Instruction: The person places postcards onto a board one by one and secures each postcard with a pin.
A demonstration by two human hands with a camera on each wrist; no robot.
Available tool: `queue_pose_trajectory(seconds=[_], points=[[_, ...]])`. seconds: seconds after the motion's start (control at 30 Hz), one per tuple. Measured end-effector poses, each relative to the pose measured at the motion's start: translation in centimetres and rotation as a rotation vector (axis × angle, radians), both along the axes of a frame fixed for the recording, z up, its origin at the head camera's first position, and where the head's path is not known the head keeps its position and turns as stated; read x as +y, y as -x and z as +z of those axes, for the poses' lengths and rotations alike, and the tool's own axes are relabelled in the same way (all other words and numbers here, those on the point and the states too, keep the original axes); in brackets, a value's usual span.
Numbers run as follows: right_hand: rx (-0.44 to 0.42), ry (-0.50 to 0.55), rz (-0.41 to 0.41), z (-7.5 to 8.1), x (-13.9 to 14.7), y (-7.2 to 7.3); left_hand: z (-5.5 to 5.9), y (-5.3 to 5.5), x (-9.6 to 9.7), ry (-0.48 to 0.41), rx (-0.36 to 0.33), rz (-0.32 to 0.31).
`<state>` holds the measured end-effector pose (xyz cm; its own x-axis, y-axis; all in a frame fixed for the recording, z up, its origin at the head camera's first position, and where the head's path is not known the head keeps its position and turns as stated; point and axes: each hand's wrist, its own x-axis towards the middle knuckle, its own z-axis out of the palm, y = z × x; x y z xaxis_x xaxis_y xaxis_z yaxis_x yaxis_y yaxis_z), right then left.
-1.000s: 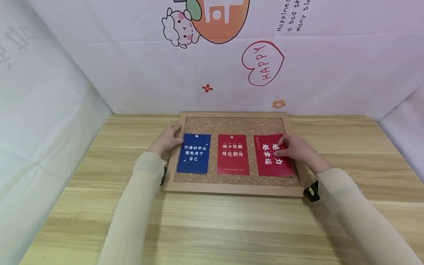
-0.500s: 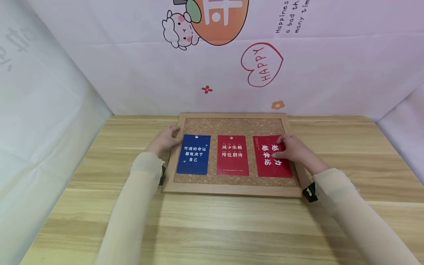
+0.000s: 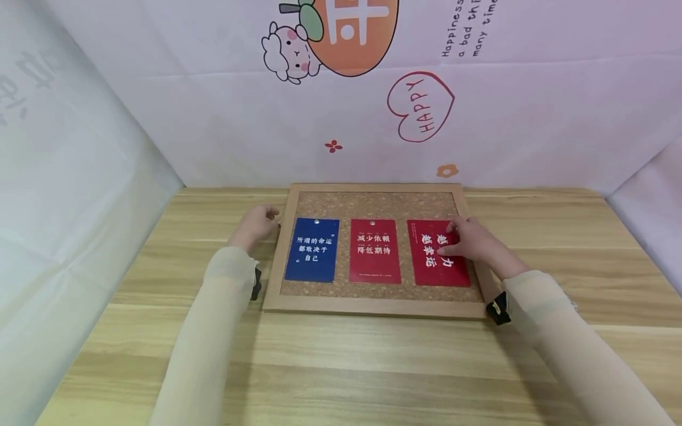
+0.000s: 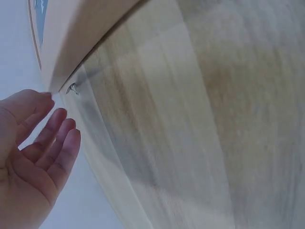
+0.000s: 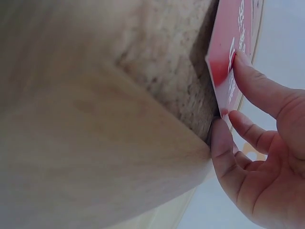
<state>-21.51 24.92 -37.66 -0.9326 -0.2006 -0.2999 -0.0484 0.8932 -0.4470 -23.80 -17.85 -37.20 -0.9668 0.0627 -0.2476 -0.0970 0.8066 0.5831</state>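
Note:
A wood-framed cork board (image 3: 373, 305) lies on the table and bears a blue card (image 3: 311, 269) and two red cards. A silvery round pin head shows at the top of the blue card and of the middle red card (image 3: 375, 264). My right hand (image 3: 474, 239) holds the right red card (image 3: 426, 275), thumb on its face and fingers at its edge; in the right wrist view its corner stands off the cork. My left hand (image 4: 35, 143), fingers loosely bent, is beside the frame, close to a small shiny pin (image 4: 72, 88) on the table.
The wood-grain table (image 3: 341, 367) stretches in front of the board and to both sides. A white printed cloth (image 3: 240, 130) hangs behind the board's far edge, with white cloth walls at left and right.
My left hand has come off the frame's left edge and moved slightly left, uncovering the frame there. My right hand stays at the right red card, which lies almost as before.

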Motion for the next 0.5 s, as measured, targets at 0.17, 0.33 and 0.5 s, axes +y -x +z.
queue_pose_trajectory(seconds=[0.17, 0.33, 0.5], points=[[0.003, 0.0, 0.003, -0.08, -0.01, 0.06, -0.15, -0.03, 0.28, 0.004, -0.011, 0.0], [0.001, 0.0, 0.006, -0.14, -0.02, 0.06, -0.57, 0.16, 0.28, 0.024, -0.004, -0.005], [-0.01, 0.0, 0.007, -0.1, 0.05, 0.17, -0.76, 0.22, 0.2, 0.08, 0.011, 0.012]])
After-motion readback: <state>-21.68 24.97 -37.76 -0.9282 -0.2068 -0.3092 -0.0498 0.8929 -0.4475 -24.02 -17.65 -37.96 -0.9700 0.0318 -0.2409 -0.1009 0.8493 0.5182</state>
